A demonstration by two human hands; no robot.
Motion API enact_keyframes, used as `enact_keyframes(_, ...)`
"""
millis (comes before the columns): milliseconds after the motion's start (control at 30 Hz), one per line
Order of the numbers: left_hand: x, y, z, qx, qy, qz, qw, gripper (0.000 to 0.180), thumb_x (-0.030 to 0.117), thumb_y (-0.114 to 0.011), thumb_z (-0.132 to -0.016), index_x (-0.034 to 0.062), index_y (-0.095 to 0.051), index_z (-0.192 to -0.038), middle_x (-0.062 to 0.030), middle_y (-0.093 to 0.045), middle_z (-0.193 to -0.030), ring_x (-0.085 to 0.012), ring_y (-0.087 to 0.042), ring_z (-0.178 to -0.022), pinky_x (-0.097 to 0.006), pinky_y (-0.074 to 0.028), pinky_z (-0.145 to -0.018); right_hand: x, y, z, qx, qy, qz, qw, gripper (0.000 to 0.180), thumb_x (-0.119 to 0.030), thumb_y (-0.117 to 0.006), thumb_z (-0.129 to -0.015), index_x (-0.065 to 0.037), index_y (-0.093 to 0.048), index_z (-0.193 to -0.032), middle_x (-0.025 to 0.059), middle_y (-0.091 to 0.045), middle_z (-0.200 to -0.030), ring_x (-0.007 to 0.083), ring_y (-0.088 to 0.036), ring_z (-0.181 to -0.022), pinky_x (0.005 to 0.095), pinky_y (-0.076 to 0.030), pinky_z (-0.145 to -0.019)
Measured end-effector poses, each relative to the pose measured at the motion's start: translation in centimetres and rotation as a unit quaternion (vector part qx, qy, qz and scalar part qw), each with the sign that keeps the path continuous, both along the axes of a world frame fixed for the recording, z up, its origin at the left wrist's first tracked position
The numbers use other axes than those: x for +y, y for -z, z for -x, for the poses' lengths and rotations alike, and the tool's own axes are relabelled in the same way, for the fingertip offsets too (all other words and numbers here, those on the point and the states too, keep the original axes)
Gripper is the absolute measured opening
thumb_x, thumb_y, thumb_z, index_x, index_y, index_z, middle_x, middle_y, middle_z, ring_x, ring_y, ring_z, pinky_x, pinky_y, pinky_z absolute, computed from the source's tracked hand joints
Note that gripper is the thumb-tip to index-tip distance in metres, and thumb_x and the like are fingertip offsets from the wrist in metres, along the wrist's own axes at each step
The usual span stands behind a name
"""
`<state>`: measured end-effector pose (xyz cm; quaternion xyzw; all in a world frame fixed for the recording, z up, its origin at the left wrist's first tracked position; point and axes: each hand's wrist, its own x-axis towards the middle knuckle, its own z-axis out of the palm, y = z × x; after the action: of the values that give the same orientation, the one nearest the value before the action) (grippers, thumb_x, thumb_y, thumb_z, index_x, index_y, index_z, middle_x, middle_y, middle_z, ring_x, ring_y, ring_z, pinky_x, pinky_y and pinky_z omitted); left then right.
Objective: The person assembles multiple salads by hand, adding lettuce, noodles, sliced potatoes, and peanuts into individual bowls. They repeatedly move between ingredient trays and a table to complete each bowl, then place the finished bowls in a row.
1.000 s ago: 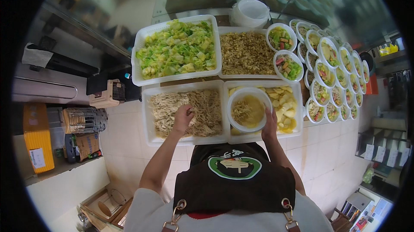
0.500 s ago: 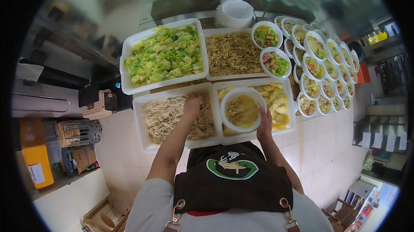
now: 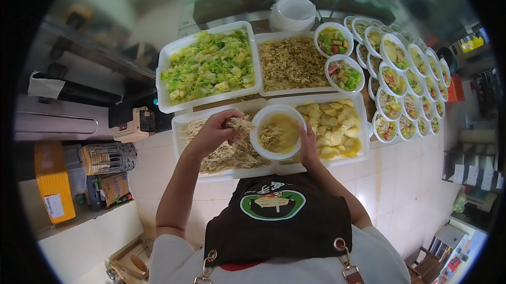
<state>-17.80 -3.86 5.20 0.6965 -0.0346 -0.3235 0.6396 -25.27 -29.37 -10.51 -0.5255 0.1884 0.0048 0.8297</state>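
My left hand [image 3: 217, 130] is closed on a clump of pale enoki mushrooms [image 3: 242, 126], lifted just left of a round white plastic bowl [image 3: 258, 149]. In the bowl lie some enoki strands [image 3: 271, 136] and pale yellow slices. My right hand [image 3: 307, 144] grips the bowl's right rim and side. Beneath my left hand is a white tray [image 3: 180, 126] heaped with enoki. To the right, partly under the bowl, stands a tray of yellow potato slices [image 3: 332, 126].
Behind stand a tray of chopped lettuce [image 3: 208, 65] and a tray of brownish shreds [image 3: 291, 62]. Two filled bowls [image 3: 343, 74] sit on the latter's right end. Stacks of filled bowls [image 3: 392, 81] crowd the right side; nested white containers [image 3: 293, 12] are at the back.
My left hand has risen out of the enoki tray with a clump and moved beside the bowl. My right hand has shifted the bowl left, uncovering more potato slices.
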Motion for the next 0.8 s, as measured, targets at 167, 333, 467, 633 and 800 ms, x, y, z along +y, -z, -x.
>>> enact_keyframes(167,-3.5,-1.1,0.0,0.025,0.051,0.077,0.995,0.033,0.001,-0.06,-0.079,0.0057,-0.054,-0.112,-0.0032,-0.059,-0.09,-0.0053,-0.056,-0.07,-0.02,-0.047,-0.056,2.0,0.0,-1.0,-0.017,-0.03,-0.079,0.996,0.031,-0.019,-0.05,-0.094,-0.002,-0.051,-0.12,0.0044,-0.059,-0.104,0.0104,-0.054,-0.094,0.0253,-0.044,-0.083)
enact_keyframes(333,-6.8,5.0,1.1,-0.307,0.136,-0.113,0.935,0.04,0.003,-0.056,-0.079,0.001,-0.05,-0.119,-0.0128,-0.058,-0.096,-0.0234,-0.059,-0.079,-0.031,-0.049,-0.07,1.8,-1.1,-1.0,-0.033,-0.02,-0.04,0.998,0.032,-0.019,-0.05,-0.094,-0.001,-0.05,-0.121,0.004,-0.058,-0.103,0.01,-0.053,-0.093,0.0246,-0.043,-0.083)
enact_keyframes(467,-7.2,2.6,1.0,-0.29,0.1,-0.155,0.939,0.036,0.004,-0.054,-0.08,0.0005,-0.052,-0.116,-0.0199,-0.055,-0.102,-0.0339,-0.057,-0.089,-0.038,-0.048,-0.079,0.9,-2.4,-0.6,-0.048,0.016,-0.06,0.997,0.034,-0.019,-0.05,-0.094,-0.001,-0.05,-0.122,0.004,-0.057,-0.105,0.0101,-0.052,-0.094,0.0244,-0.043,-0.084)
enact_keyframes(633,-8.7,6.5,3.6,-0.412,0.137,-0.267,0.86,0.025,0.006,-0.056,-0.08,0.0036,-0.058,-0.105,-0.0167,-0.056,-0.096,-0.034,-0.058,-0.087,-0.04,-0.048,-0.076,0.8,-1.8,-0.5,-0.032,0.025,-0.053,0.998,0.033,-0.019,-0.05,-0.094,-0.002,-0.05,-0.122,0.0045,-0.058,-0.106,0.0103,-0.052,-0.094,0.0246,-0.043,-0.084)
enact_keyframes(800,-8.6,3.4,2.3,-0.422,0.145,-0.315,0.838,0.025,0.007,-0.056,-0.081,0.006,-0.06,-0.105,-0.016,-0.058,-0.098,-0.034,-0.058,-0.088,-0.041,-0.048,-0.077,-0.2,-2.7,0.0,-0.006,0.047,-0.067,0.997,0.036,-0.021,-0.05,-0.094,-0.001,-0.048,-0.123,0.006,-0.057,-0.11,0.0123,-0.051,-0.099,0.0258,-0.041,-0.087)
